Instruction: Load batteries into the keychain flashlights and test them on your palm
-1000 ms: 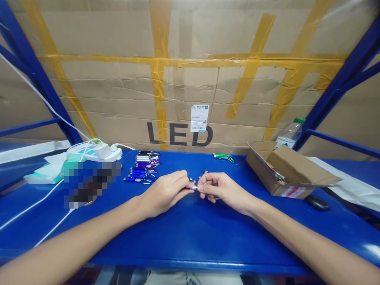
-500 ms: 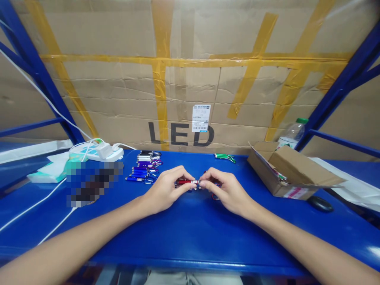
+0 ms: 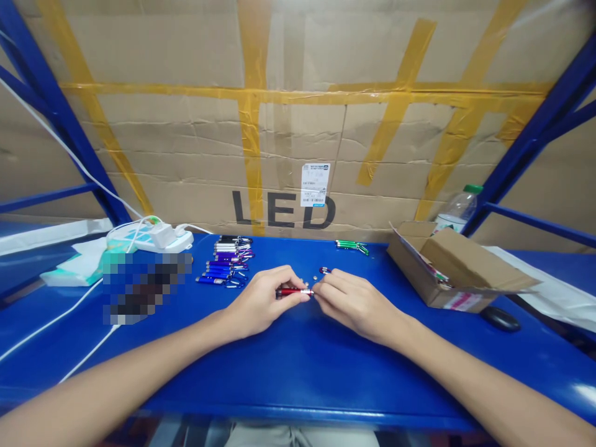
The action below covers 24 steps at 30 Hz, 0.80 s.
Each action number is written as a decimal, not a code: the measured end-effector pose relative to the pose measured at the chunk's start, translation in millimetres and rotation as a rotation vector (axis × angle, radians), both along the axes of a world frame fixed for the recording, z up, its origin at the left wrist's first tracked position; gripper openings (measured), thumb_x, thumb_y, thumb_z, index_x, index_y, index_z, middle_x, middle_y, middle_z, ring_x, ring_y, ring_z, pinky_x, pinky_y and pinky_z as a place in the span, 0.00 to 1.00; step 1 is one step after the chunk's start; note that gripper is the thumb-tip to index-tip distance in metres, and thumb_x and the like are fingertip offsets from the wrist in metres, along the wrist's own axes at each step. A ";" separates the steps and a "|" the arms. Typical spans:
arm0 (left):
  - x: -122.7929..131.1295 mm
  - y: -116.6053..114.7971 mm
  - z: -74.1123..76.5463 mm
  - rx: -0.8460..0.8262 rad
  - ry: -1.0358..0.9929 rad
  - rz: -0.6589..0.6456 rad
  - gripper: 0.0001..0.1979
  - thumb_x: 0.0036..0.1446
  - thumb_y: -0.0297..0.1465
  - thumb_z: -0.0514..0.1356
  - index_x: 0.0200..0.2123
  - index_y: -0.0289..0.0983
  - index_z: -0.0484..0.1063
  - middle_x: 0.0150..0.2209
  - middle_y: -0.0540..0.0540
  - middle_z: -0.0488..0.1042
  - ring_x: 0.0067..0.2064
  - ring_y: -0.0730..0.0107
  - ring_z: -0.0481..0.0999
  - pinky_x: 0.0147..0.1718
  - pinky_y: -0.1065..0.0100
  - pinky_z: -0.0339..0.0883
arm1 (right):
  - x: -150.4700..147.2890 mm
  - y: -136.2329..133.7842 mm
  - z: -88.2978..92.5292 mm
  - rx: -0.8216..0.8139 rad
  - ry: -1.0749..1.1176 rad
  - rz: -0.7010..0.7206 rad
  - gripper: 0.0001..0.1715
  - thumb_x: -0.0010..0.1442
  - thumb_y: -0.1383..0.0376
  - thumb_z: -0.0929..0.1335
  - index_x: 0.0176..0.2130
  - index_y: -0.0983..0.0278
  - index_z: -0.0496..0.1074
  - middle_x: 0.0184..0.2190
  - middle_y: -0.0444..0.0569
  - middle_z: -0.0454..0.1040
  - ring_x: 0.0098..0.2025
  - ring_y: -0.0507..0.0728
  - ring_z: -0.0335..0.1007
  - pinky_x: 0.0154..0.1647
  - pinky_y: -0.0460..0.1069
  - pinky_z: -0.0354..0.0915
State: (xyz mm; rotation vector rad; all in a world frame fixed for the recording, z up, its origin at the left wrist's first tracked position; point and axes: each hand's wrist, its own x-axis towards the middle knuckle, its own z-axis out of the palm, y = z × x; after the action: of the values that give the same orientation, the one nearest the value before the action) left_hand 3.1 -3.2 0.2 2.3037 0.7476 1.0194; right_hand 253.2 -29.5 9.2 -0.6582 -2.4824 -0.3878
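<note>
My left hand (image 3: 263,299) pinches a slim red metal penlight (image 3: 292,292) between thumb and fingers, the tube lying nearly level. At the tube's right end, the fingertips of my right hand (image 3: 356,305) are closed on its tip; the fingers hide the exact contact. Small silver button cells (image 3: 315,278) lie on the table just behind the penlight. Beyond my right fingers a small dark-red piece (image 3: 325,270) shows in part.
Several blue, purple, silver and black penlights (image 3: 221,270) with clips lie in a column at left. Green penlights (image 3: 349,244) lie at the back. An open cardboard box (image 3: 421,273) and a black mouse (image 3: 500,318) are right; a white power strip (image 3: 179,241) with cables is left.
My right hand has turned palm-down, its fingers folding closer at the penlight's end. The penlight has come slightly nearer to me, and the button cells behind it show more clearly.
</note>
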 end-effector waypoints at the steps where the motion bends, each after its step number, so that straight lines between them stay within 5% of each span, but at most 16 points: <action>1: -0.9 -0.3 0.3 0.054 0.017 -0.011 0.08 0.70 0.35 0.66 0.41 0.36 0.78 0.37 0.48 0.78 0.37 0.68 0.76 0.39 0.68 0.68 | -0.3 -0.3 -0.6 -0.063 0.045 0.020 0.14 0.79 0.67 0.61 0.43 0.63 0.74 0.34 0.50 0.76 0.37 0.58 0.72 0.52 0.54 0.69; 5: -5.8 0.0 1.9 0.280 0.098 -0.077 0.08 0.75 0.34 0.60 0.45 0.36 0.76 0.38 0.46 0.75 0.37 0.67 0.73 0.38 0.68 0.67 | -2.4 -1.3 -1.4 -0.447 0.247 0.031 0.11 0.78 0.61 0.65 0.43 0.60 0.75 0.35 0.47 0.78 0.36 0.57 0.72 0.46 0.52 0.67; 13: -8.2 -1.5 5.9 0.487 0.132 -0.107 0.06 0.75 0.29 0.58 0.48 0.34 0.75 0.40 0.42 0.77 0.41 0.64 0.75 0.42 0.66 0.69 | -7.4 1.5 4.1 -1.232 0.576 0.026 0.24 0.67 0.44 0.73 0.39 0.63 0.77 0.29 0.46 0.78 0.28 0.53 0.68 0.31 0.49 0.65; 24: -5.6 0.6 -1.2 0.329 0.049 -0.075 0.07 0.74 0.31 0.61 0.48 0.35 0.77 0.39 0.44 0.76 0.39 0.67 0.75 0.40 0.67 0.69 | -2.5 5.9 1.4 -1.046 0.541 0.003 0.19 0.71 0.49 0.71 0.40 0.62 0.75 0.34 0.45 0.76 0.34 0.54 0.68 0.35 0.49 0.63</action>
State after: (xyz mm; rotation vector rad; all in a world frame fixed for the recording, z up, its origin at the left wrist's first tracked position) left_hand -2.5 -2.6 -1.0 2.6211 0.5384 1.1247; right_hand 250.7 -23.6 10.6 -0.9663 -2.0014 1.0353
